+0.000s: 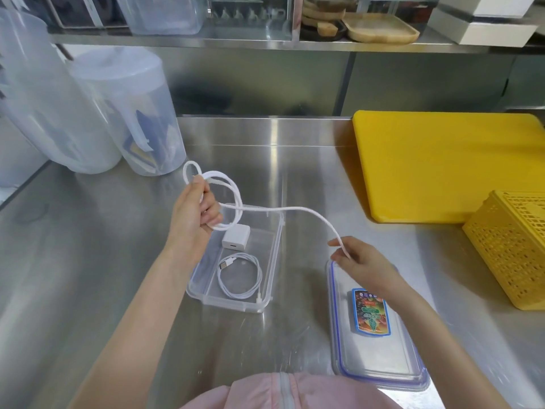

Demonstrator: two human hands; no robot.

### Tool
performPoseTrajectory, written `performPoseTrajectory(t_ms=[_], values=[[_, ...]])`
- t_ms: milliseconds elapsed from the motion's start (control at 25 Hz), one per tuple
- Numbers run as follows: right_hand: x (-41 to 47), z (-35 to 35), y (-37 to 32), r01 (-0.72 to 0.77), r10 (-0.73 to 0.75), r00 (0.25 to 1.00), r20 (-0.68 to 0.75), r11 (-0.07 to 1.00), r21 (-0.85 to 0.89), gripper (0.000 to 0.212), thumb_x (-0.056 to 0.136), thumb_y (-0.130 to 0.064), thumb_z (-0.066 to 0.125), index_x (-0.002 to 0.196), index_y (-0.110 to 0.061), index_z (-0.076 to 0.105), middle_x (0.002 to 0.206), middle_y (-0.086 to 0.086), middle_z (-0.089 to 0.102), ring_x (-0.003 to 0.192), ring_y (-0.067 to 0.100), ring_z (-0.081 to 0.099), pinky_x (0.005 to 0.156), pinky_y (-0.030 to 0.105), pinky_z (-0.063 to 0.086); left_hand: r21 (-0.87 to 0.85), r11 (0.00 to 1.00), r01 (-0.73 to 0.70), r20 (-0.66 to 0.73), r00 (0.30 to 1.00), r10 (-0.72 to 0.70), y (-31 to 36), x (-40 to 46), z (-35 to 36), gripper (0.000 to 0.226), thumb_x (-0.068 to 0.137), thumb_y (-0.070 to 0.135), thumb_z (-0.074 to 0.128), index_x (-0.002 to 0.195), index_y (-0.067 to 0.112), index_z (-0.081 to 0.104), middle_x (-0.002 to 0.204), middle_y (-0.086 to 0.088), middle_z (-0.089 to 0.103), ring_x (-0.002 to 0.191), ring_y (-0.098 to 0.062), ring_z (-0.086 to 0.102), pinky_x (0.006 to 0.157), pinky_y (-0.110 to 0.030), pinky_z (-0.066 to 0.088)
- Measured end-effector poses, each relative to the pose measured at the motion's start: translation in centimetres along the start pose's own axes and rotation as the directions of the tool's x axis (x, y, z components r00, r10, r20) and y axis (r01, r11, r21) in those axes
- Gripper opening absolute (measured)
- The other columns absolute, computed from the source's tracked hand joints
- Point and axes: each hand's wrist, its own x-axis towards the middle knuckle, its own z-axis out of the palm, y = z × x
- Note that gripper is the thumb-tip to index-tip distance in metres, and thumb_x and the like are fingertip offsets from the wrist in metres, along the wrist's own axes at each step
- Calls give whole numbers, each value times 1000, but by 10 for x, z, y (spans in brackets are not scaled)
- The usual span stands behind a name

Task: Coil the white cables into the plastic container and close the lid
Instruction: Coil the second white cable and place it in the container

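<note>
Left hand: my left hand (193, 215) is curled round a few loops of the thick white cable (295, 208), gripping the bundle with loops sticking out at 12 o'clock above my fist and at 3 o'clock beside it.
Right hand: my right hand (358, 261) pinches the same cable near its other end between thumb and fingertips; the very tip is hidden inside my fingers, so I cannot tell what plug it carries.
Cable look: white, matte, somewhat stiff (it arches in the air between my hands without sagging to the table), and it passes over the far end of the container.
Container: the clear plastic container (206, 293) sits open on the steel table (118, 261), below and at 5 o'clock from my left hand.
Inside it: a thinner coiled white cable (240, 280) with a USB plug showing lies at the near end; a small white charger block (236, 238) sits at the far end, its top edge partly covered by the loops I hold.
Lid: the lid (380, 367) lies flat on the table at 3 o'clock from the container, under my right wrist, clear with a blue seal line.
Label: a colourful sticker (371, 312) on the lid shows fruit pictures; its writing is too small to read.
Surroundings: a yellow cutting board (442, 163) at 1 o'clock, a yellow basket (513, 249) cut off at the right edge, and translucent jugs (129, 113) at 10 o'clock.
</note>
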Motion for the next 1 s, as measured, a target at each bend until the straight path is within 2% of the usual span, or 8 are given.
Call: performPoseTrajectory(t_ms=[160, 240, 360, 440, 520, 640, 800, 1000], values=[[2, 10, -11, 60, -3, 972, 236, 970, -235, 71, 82, -38, 60, 140, -20, 25, 143, 7, 40, 126, 20, 43, 101, 30, 35, -57, 995, 81, 197, 978, -68, 1, -8, 13, 36, 97, 28, 30, 64, 19, 40, 35, 11, 28, 29, -5, 15, 31, -12, 18], [2, 13, -25, 106, -61, 961, 268, 982, -156, 85, 76, -49, 62, 142, -26, 15, 146, -1, 34, 130, 13, 38, 102, 27, 33, -49, 991, 126, 265, 958, -109, 0, -12, 19, 37, 96, 29, 31, 62, 20, 41, 35, 11, 28, 35, -9, 9, 31, -13, 17], [5, 20, -50, 96, -133, 966, 222, 981, 169, 62, 82, -44, 56, 135, -19, 35, 111, -17, 62, 95, -9, 59, 85, 9, 43, 0, 985, 173, 333, 929, -163, -6, -18, 28, 36, 93, 34, 35, 60, 19, 41, 35, 12, 27, 30, -2, 14, 29, -12, 18], [8, 24, -60, 30, -118, 972, 202, 918, 395, 36, 90, -31, 50, 118, -8, 52, 80, -11, 69, 67, 0, 66, 73, 15, 54, 68, 982, 179, 352, 916, -191, -11, -22, 32, 34, 85, 42, 43, 59, 19, 41, 35, 12, 27, 28, 0, 19, 30, -13, 18], [6, 22, -65, -22, -99, 964, 248, 896, 443, 22, 93, -26, 46, 95, -10, 60, 58, -11, 66, 45, 3, 57, 53, 16, 53, 130, 975, 178, 352, 911, -213, -15, -24, 32, 35, 82, 45, 46, 59, 19, 42, 37, 12, 26, 29, -1, 19, 32, -14, 18], [2, 18, -59, -54, -64, 949, 309, 931, 360, 28, 93, -33, 43, 75, -16, 57, 39, -18, 52, 33, 2, 36, 36, 12, 33, 184, 966, 179, 328, 916, -232, -17, -23, 29, 40, 92, 42, 37, 60, 19, 40, 38, 13, 25, 30, -2, 18, 33, -14, 17], [4, 6, -45, -24, -59, 982, 179, 901, 432, 34, 94, -27, 41, 69, -20, 63, 40, -11, 36, 32, 2, 26, 32, 12, 23, 194, 966, 169, 279, 935, -219, -9, -16, 21, 41, 94, 40, 36, 60, 19, 41, 36, 13, 25, 28, 0, 18, 33, -14, 14], [10, -22, -37, 79, -9, 996, -86, 493, 866, 34, 95, -17, 37, 69, -14, 58, 47, -10, 48, 38, 3, 37, 37, 13, 32, 242, 960, 138, 260, 944, -201, -9, -14, 13, 39, 93, 40, 40, 60, 18, 43, 38, 13, 24, 31, -3, 21, 34, -14, 24]])
